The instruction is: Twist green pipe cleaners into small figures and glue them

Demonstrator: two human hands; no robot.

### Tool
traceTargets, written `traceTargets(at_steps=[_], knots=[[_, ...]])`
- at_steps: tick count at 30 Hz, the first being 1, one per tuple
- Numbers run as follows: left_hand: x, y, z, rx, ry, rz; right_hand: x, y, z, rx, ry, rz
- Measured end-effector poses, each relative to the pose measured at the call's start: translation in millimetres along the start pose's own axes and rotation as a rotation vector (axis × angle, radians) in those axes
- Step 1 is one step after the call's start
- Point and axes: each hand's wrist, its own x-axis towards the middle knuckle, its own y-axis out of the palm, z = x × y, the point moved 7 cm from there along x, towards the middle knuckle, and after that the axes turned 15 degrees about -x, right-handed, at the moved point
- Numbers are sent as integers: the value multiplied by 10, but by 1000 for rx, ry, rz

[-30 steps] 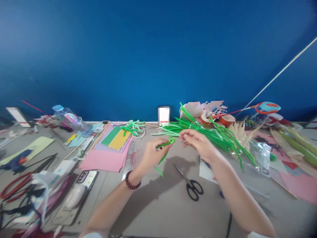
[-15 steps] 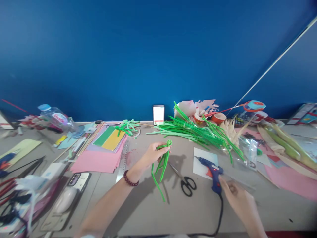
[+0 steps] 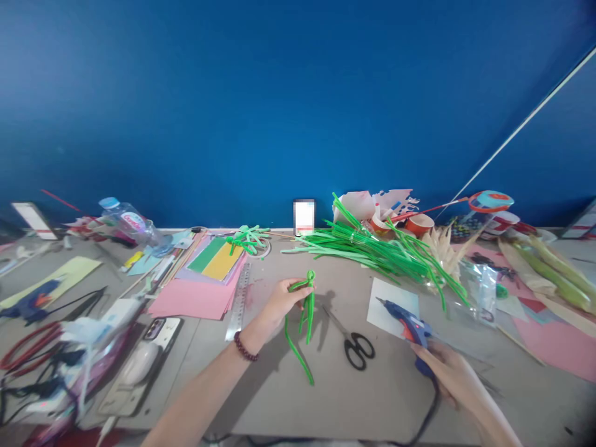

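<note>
My left hand (image 3: 285, 299) pinches a small figure of bent green pipe cleaners (image 3: 310, 304), with a looped knot at its top and loose ends hanging down. At the right, my right hand (image 3: 447, 369) is closed around the handle of a blue hot glue gun (image 3: 405, 324), whose nozzle points up and left over a white sheet of paper (image 3: 379, 295). Black-handled scissors (image 3: 356, 347) lie on the table between my hands. Part of the right hand's fingers is hidden behind the grip.
Behind my hands lies a large heap of green pipe cleaners (image 3: 372, 248). Pink paper (image 3: 195, 303), a metal ruler (image 3: 239, 304) and a phone with a white mouse (image 3: 139, 363) on it are to the left. The gun's cord (image 3: 428, 416) runs to the front edge.
My right hand has closed on the glue gun's handle and the gun has turned slightly. The green figure now hangs more upright in my left hand. The view has shifted a little.
</note>
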Motion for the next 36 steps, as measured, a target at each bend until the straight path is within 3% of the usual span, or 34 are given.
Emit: traceTargets(at_steps=[5, 10, 14, 16, 19, 23, 29, 36], knots=[[-56, -119, 95, 7, 1, -96, -93, 138, -1, 437, -56, 138], [-50, -209, 179, -48, 38, -174, -59, 26, 145, 698, -153, 12], [-69, -233, 172, -49, 87, -233, -146, 9, 614, 796, -360, 28], [-96, -225, 129, -22, 129, -258, -240, 130, 906, 796, -426, 147], [-141, -207, 57, 10, 192, -284, -374, 309, 1276, 831, -511, 225], [-169, -162, 3, 45, 252, -258, -425, 620, 1519, 819, -529, 314], [-210, -109, -37, 87, 340, -219, -324, 842, 1437, 726, -510, 142], [-217, -109, 34, 17, 343, -206, -349, 794, 1383, 434, -643, -69]])
